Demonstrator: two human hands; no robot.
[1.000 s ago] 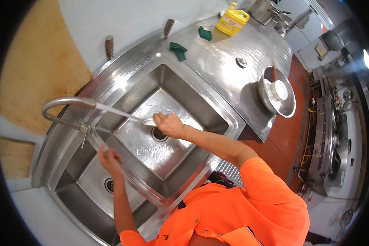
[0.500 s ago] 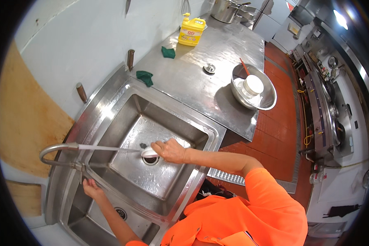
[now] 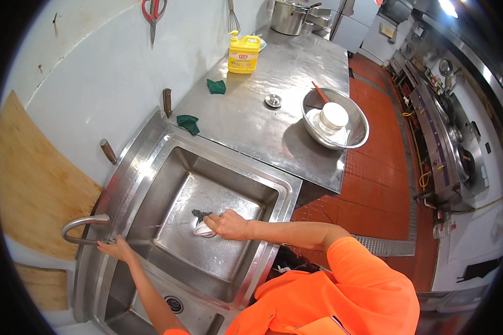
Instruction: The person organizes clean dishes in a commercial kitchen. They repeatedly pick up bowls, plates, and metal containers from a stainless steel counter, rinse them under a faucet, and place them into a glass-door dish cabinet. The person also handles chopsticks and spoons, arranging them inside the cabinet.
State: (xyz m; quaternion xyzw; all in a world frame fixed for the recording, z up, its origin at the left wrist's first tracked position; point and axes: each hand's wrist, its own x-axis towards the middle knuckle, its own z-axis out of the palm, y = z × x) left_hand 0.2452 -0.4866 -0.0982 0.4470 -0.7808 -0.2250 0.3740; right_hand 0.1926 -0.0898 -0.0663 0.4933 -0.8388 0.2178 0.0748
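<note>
My left hand (image 3: 117, 249) is at the base of the curved metal faucet (image 3: 75, 223), its fingers closed around the handle area. No steady stream comes from the spout. Over the drain of the larger sink basin (image 3: 218, 262), my right hand (image 3: 228, 224) grips a small white dish (image 3: 203, 229); its exact shape is partly covered by the fingers. Just behind the dish, a dark scouring scrap (image 3: 200, 214) lies on the wet basin floor.
A steel bowl (image 3: 359, 125) with white dishes and a red-handled tool stands on the steel counter (image 3: 240, 120). Nearby are a yellow detergent jug (image 3: 243, 54), green pads (image 3: 188, 123) and a drain strainer (image 3: 273, 101). Knives (image 3: 167, 103) stand along the wall.
The water stream from the spout has stopped. My left hand has come up onto the faucet, and my right hand holds the white dish slightly nearer to me. The view has shifted.
</note>
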